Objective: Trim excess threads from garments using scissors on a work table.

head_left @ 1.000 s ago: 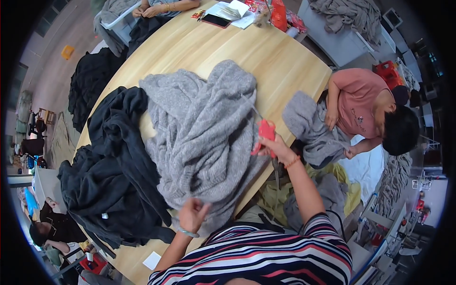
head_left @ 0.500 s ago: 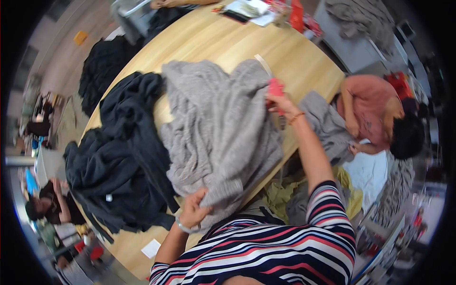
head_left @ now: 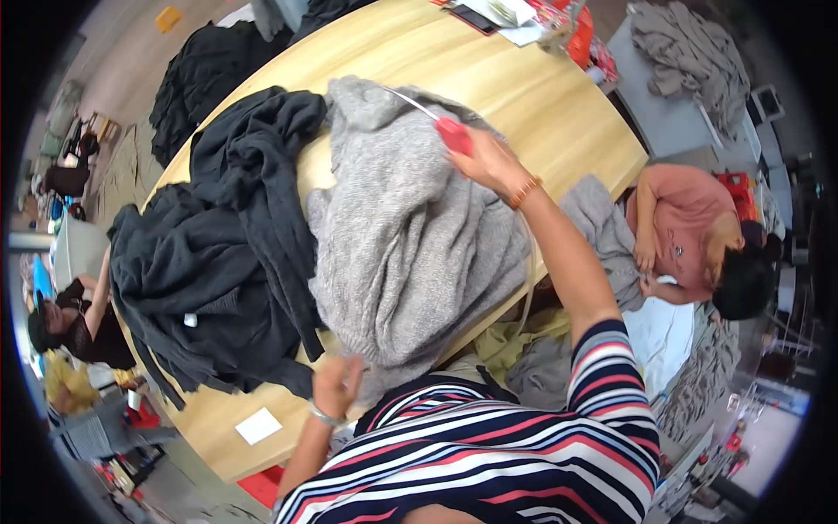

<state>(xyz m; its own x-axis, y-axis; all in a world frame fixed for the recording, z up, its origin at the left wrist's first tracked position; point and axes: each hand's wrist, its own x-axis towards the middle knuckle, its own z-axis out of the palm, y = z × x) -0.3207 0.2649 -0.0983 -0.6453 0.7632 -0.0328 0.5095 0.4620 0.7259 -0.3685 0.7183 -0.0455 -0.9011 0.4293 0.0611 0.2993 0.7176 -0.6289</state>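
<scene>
A grey knitted garment (head_left: 393,236) lies bunched on the wooden table in front of me. Over its far right part, my right hand (head_left: 484,157) is closed round a red tape measure (head_left: 453,136). A thin pale strip reaches from it across the garment's far end, and another pale strip (head_left: 529,279) hangs below my right wrist past the table edge. My left hand (head_left: 338,384), blurred, is beside the garment's near edge; its fingers look curled, but whether they grip the fabric is unclear. Left of the grey garment is a pile of black garments (head_left: 209,279) with a small white label.
A white paper card (head_left: 258,425) rests near the table's front left edge. Papers and a dark flat device (head_left: 472,19) are at the far edge. On the right, a person (head_left: 685,223) in a pink top handles grey fabric. Another person (head_left: 65,323) is at the left.
My right hand has moved left and away over the grey garment with the tape measure. The left hand has drawn slightly left and nearer me. The garment now lies narrower and more gathered.
</scene>
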